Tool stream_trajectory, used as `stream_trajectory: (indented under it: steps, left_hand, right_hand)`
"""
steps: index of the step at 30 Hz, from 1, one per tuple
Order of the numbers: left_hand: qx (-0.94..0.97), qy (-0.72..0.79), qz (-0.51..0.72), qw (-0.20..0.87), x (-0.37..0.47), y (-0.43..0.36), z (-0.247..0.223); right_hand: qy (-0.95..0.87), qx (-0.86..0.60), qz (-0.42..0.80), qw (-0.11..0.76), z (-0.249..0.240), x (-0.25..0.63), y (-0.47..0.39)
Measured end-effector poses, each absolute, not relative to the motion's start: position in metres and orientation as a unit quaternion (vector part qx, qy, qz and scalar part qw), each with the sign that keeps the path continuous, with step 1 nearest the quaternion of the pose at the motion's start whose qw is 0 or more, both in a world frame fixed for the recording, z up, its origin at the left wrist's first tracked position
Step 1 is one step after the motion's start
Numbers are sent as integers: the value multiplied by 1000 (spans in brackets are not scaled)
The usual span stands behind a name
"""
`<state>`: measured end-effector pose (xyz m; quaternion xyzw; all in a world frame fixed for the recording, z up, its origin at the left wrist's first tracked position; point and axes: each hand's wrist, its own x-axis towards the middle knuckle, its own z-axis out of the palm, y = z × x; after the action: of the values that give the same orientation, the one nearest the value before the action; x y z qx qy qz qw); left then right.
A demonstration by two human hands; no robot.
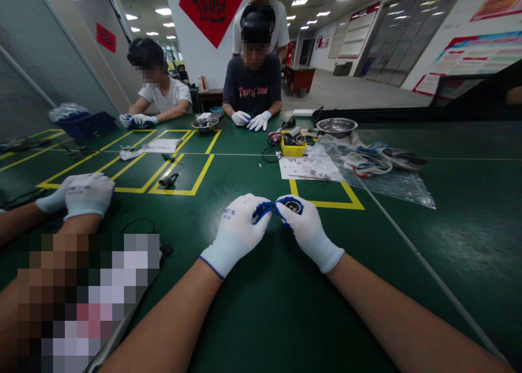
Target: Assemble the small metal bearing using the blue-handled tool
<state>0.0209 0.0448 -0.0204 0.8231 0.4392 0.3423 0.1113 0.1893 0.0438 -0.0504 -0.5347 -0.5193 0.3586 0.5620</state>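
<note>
Both my hands wear white gloves with blue palms and meet just above the green table. My right hand is closed around a small round part with a silvery rim and a dark inside, its open face turned up. Most of that part is hidden by the fingers. My left hand is pinched beside it, thumb against fingers, its tips almost touching the right fingertips. Whatever sits in that pinch is too small and dark to name.
A yellow bin of parts stands on the green table ahead, near a metal bowl and a clear plastic bag. A dark cylindrical part lies left. A co-worker's gloved hands rest at left; other people sit opposite.
</note>
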Motion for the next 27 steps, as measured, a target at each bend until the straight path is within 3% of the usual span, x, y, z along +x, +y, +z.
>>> stream_trajectory:
  steps: [8,18,27]
  left_hand:
    - [816,435,356,137,19,48,-26]
    - [844,414,341,30,21,45,-28]
    - [817,420,375,120,20,43,-23]
  right_hand:
    - [-534,-529,349,559,-51,185,43]
    - [-535,-533,346,556,-49,185,43]
    - [-538,-537,353,546,-46,187,41]
